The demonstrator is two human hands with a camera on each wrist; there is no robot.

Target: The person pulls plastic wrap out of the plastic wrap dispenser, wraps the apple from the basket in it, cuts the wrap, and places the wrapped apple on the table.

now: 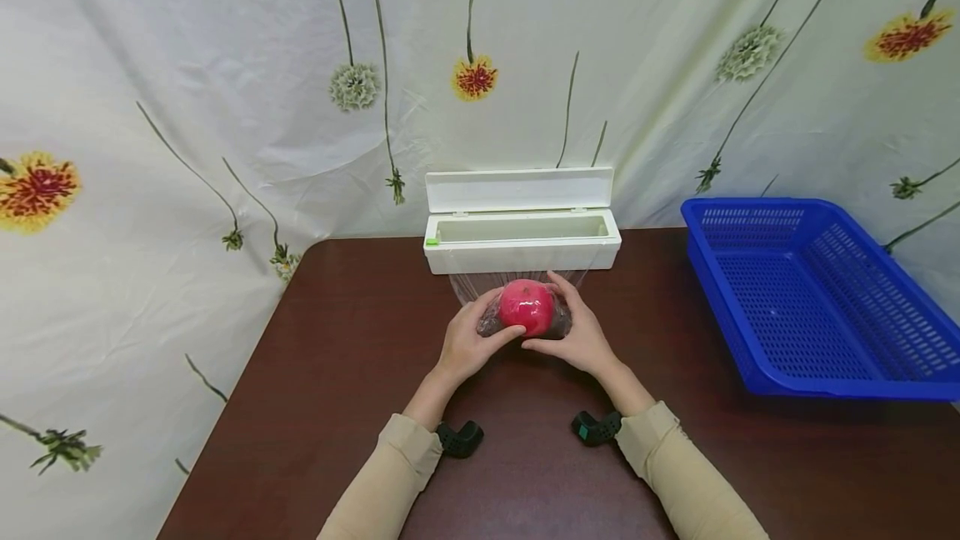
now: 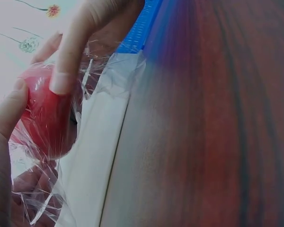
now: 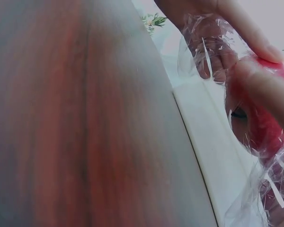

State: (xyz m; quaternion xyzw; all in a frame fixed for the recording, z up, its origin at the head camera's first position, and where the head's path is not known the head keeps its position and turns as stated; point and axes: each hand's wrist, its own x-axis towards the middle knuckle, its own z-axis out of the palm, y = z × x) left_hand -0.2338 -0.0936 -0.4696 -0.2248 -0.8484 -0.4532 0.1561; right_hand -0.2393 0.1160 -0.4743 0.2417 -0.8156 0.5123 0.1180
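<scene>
Over a brown tbl (image 1: 330, 407), my L hand (image 1: 472, 340) and R hand (image 1: 579, 340) grip a red fruit (image 1: 527, 305) btwn them, w/ clear film (image 1: 480, 283) around it. Film runs to an open white box (image 1: 521, 258) just beyond; blue basket (image 1: 847, 387) to R, floral cloth (image 1: 300, 107) at back.

The film (image 1: 490, 322) looks like crinkled, glossy plastic, the table (image 1: 322, 390) wood-grained.

Head view looks forward and down from above; both wrist views, low and close, share the red item (image 2: 43, 116).
</scene>
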